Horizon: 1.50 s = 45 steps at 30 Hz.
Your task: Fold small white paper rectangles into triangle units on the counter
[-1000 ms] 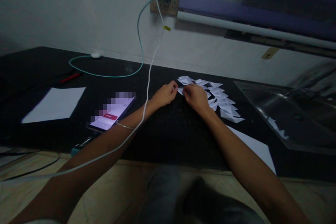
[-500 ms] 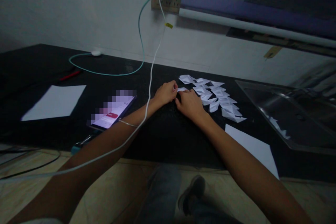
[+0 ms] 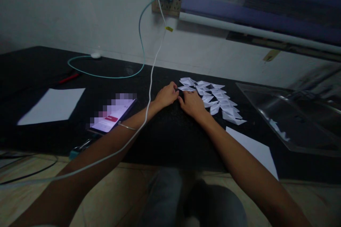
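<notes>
Folded piece (image 3: 186, 88), crowded from the near side

So this white paper thing sits at the left edge of the bunch, its long axis running roughly left to right. The left hand (image 3: 167, 94) is right by its left tip, and the right hand (image 3: 192, 103) is just in front of its right half, so from both hands it lies a bit farther off toward the wall (image 3: 112, 25). Honestly, neither looks clearly nearer.

Left fingers are curled with the tips bunched; can't tell if they've got hold of anything. Right fingers are bent over with the thumb pointing at the left hand. Nothing shows in its grip, but the fingertips are hidden, so no promises.

Compared with a second ago, the right hand has dropped back toward the person and way more of the piece shows. The left hand looks about where it was.

Further out, the other pieces (image 3: 223, 99) spread off to the right on the dark counter (image 3: 160, 138). There's a flat sheet (image 3: 253, 149) by the right forearm, a lit phone (image 3: 106, 125) beside the left one, and a sink (image 3: 301, 124) over right.
</notes>
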### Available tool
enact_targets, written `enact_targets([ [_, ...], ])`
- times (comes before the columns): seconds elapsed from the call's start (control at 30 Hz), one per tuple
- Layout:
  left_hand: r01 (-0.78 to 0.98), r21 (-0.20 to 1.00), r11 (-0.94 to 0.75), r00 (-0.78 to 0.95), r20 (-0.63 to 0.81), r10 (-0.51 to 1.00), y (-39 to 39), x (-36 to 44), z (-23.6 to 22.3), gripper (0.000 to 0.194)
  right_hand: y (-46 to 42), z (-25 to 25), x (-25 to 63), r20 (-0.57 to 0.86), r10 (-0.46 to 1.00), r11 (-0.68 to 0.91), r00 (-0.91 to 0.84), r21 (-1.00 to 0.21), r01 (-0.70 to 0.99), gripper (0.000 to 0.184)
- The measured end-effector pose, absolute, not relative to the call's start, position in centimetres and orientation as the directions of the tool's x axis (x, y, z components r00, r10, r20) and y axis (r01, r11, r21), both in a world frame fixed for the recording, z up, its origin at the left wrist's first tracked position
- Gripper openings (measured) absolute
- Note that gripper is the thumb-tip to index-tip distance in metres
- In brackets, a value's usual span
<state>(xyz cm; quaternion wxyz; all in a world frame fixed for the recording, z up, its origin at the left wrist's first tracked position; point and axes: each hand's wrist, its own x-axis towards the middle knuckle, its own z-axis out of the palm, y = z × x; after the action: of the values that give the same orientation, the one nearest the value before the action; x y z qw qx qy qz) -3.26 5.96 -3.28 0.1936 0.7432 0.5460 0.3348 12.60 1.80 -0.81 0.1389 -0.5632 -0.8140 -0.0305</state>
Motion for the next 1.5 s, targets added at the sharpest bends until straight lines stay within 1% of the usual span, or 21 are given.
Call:
enact_targets([
  [0.1,0.670,0.666,-0.329,0.172,0.292,0.941,5.7,-3.3,-3.0,0.016,1.8,-0.5,12.7,0.332,0.876,0.407,-0.350,-0.120,0.905,0.036],
  [0.2,0.644,0.686,-0.339,0.166,0.307,0.937,5.5,-3.4,-2.7,0.013,1.7,0.4,12.8,0.467,0.802,0.492,-0.373,-0.161,0.856,0.032],
  [0.3,0.627,0.699,-0.344,0.181,0.298,0.937,5.5,-3.5,-2.8,0.011,1.2,2.6,13.0,0.563,0.758,0.547,-0.329,-0.274,0.791,0.028],
  [0.4,0.626,0.699,-0.346,0.193,0.291,0.937,5.6,-3.6,-3.1,0.011,-0.6,6.4,13.9,0.570,0.742,0.614,-0.355,-0.362,0.702,0.025],
  [0.47,0.630,0.691,-0.354,0.200,0.297,0.934,5.7,-3.6,-3.2,0.011,-2.7,8.9,15.5,0.501,0.753,0.635,-0.427,-0.382,0.672,0.026],
  [0.5,0.635,0.686,-0.356,0.202,0.298,0.933,5.7,-3.7,-3.2,0.011,-4.0,9.9,16.7,0.436,0.764,0.635,-0.475,-0.381,0.672,0.028],
  [0.53,0.640,0.682,-0.355,0.204,0.295,0.934,5.7,-3.7,-3.2,0.011,-5.4,10.6,18.1,0.361,0.775,0.630,-0.520,-0.362,0.687,0.031],
  [0.6,0.646,0.682,-0.344,0.205,0.279,0.938,5.8,-3.7,-3.1,0.011,-8.5,10.5,21.6,0.189,0.781,0.623,-0.595,-0.284,0.729,0.043],
  [0.63,0.647,0.684,-0.337,0.207,0.269,0.941,5.8,-3.7,-3.1,0.011,-10.1,9.8,23.6,0.113,0.791,0.609,-0.601,-0.232,0.758,0.052],
  [0.67,0.647,0.686,-0.333,0.208,0.261,0.942,5.8,-3.6,-3.1,0.011,-11.7,8.7,25.5,0.055,0.816,0.575,-0.575,-0.170,0.800,0.059],
  [0.7,0.645,0.687,-0.335,0.215,0.258,0.942,5.8,-3.6,-3.1,0.011,-13.1,7.3,27.4,-0.035,0.839,0.538,-0.543,-0.098,0.837,0.065],
  [0.77,0.645,0.680,-0.348,0.228,0.263,0.937,5.7,-3.5,-3.0,0.010,-15.6,4.4,30.7,-0.058,0.876,0.479,-0.478,0.010,0.878,0.067],
  [0.8,0.646,0.675,-0.356,0.233,0.270,0.934,5.6,-3.5,-3.0,0.010,-16.7,3.0,32.0,-0.070,0.863,0.503,-0.501,0.023,0.864,0.063],
  [0.9,0.643,0.673,-0.365,0.237,0.277,0.931,5.6,-3.5,-3.0,0.011,-18.9,0.4,34.2,0.021,0.839,0.541,-0.544,0.068,0.838,0.043],
  [0.93,0.642,0.674,-0.365,0.239,0.276,0.931,5.6,-3.6,-3.0,0.011,-19.4,0.2,34.5,0.043,0.824,0.562,-0.565,0.063,0.825,0.037],
  [1.0,0.640,0.677,-0.362,0.243,0.268,0.932,5.7,-3.6,-3.1,0.012,-20.1,0.2,34.8,0.088,0.810,0.579,-0.580,0.043,0.815,0.035],
  [1.17,0.607,0.698,-0.381,0.256,0.282,0.925,5.8,-3.7,-3.2,0.011,-20.6,1.2,34.2,0.154,0.812,0.571,-0.563,-0.012,0.821,0.037],
  [1.27,0.595,0.703,-0.389,0.268,0.282,0.921,5.7,-3.8,-3.1,0.011,-20.3,1.5,33.4,0.186,0.820,0.556,-0.541,-0.034,0.831,0.032],
  [1.33,0.593,0.708,-0.383,0.269,0.274,0.923,5.6,-3.8,-3.0,0.011,-20.1,1.6,32.9,0.222,0.817,0.559,-0.532,-0.076,0.826,0.029],
  [1.4,0.593,0.711,-0.378,0.265,0.271,0.926,5.6,-3.7,-3.0,0.011,-19.9,1.6,32.6,0.251,0.820,0.557,-0.515,-0.144,0.818,0.026],
  [1.5,0.590,0.714,-0.378,0.264,0.272,0.925,5.7,-3.7,-3.0,0.012,-19.6,1.5,32.7,0.251,0.850,0.520,-0.463,-0.257,0.815,0.019],
])
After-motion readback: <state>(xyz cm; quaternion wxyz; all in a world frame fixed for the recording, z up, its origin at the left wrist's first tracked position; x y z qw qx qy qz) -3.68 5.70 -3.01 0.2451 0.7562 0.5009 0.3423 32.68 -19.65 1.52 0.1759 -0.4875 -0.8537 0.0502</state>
